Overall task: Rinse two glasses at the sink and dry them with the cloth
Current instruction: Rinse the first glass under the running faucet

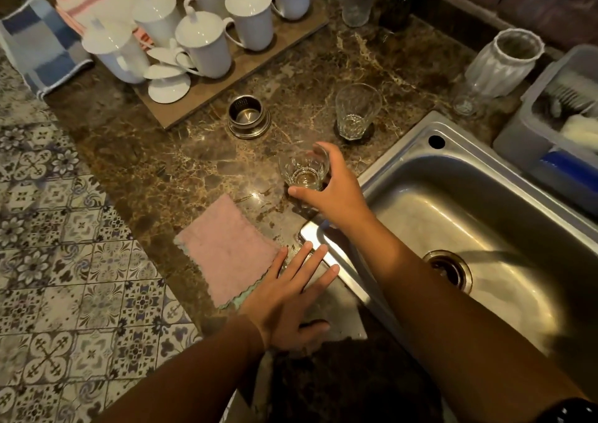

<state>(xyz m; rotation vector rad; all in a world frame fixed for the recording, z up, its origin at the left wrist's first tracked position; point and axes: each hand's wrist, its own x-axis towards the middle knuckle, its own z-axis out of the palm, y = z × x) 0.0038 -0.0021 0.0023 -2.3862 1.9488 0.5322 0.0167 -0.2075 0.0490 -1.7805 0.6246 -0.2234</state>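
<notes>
A person's right hand [326, 189] closed round a small faceted glass [302, 168] just left of the sink [459, 215], thumb on the near side and fingers curled over the far rim. The blur made it impossible to tell whether the glass stood on the marble table [194, 170] or was clear of it. The left hand [291, 290] lay flat with fingers straight and spread, holding nothing, at the sink's near-left corner. Its fingertips were just beside a pink cloth [226, 251] spread on the table left of the sink.

A second, taller glass [356, 112] stood upright on a dark coaster beyond the sink's far-left corner, well apart from both hands. Both glasses were outside the basin.

The glasses looked light, rigid and breakable. Their ribbed walls should give some purchase but would probably turn slippery once wet. A grip round the lower wall, rather than a pinch on the thin rim, seemed the safer hold over the hard steel. The cloth looked soft and limp, likely best gathered into the palm.
</notes>
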